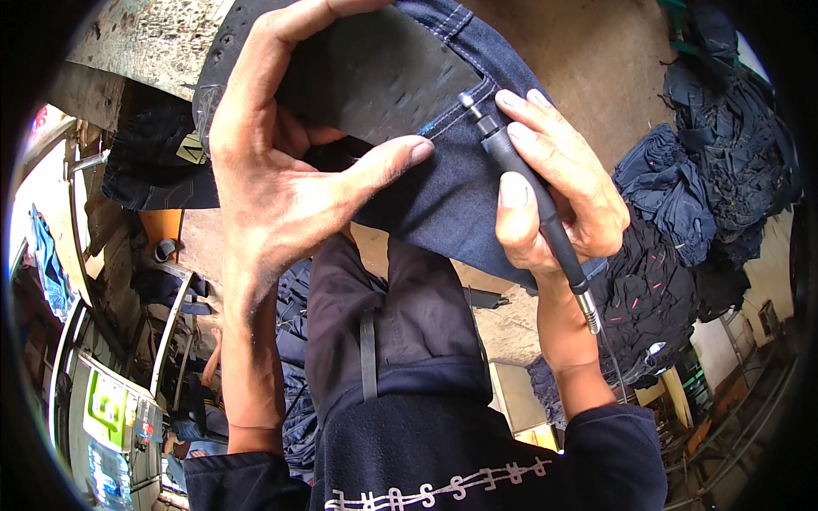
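Note:
Dark blue denim [434,200], with pale double stitching along its seams, lies over a dark, scuffed, rounded board [366,72]. My left hand [285,170] is spread wide: the thumb is stretched out with its tip at the denim's stitched edge, and the forefinger reaches along the board's far side. Other fingers curl partly out of sight beneath. In my right hand [567,183] is a black pen-shaped rotary tool [532,183], gripped between thumb and fingers. Its metal tip rests at or just above the stitched seam; a thin cable trails from its rear end.
Heaps of dark garments [716,145] and black cloth [648,289] lie to the right. A dark striped garment [158,157] hangs at the left. Further left stand metal rails [170,328] and a green-and-white box [106,409]. Another person [204,409] is at lower left.

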Demonstrator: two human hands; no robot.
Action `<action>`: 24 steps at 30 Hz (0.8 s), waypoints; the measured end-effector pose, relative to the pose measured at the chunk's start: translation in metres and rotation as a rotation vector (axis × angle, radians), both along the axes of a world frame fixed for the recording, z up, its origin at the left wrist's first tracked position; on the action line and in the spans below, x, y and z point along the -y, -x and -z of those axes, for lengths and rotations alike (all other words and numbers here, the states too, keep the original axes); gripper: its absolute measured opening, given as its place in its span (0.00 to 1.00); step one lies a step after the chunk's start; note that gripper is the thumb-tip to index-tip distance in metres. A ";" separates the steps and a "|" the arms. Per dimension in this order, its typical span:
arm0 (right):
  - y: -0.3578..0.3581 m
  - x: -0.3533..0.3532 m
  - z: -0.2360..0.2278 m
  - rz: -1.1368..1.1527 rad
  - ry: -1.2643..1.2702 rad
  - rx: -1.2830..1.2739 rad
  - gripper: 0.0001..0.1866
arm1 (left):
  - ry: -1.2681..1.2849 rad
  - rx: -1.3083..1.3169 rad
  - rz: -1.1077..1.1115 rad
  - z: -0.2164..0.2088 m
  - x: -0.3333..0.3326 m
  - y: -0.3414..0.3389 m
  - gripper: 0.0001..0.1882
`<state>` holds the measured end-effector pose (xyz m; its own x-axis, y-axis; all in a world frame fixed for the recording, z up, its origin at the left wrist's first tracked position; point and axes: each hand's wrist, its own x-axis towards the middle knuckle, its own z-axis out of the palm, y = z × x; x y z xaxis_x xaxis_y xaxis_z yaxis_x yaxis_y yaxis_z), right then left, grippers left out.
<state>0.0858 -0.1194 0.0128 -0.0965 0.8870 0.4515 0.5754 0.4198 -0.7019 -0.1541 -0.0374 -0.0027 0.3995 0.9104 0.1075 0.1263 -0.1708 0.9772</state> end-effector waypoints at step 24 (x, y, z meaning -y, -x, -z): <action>-0.010 0.027 0.008 0.582 -0.070 -0.436 0.28 | -0.079 -0.066 -0.140 -0.015 -0.010 0.019 0.41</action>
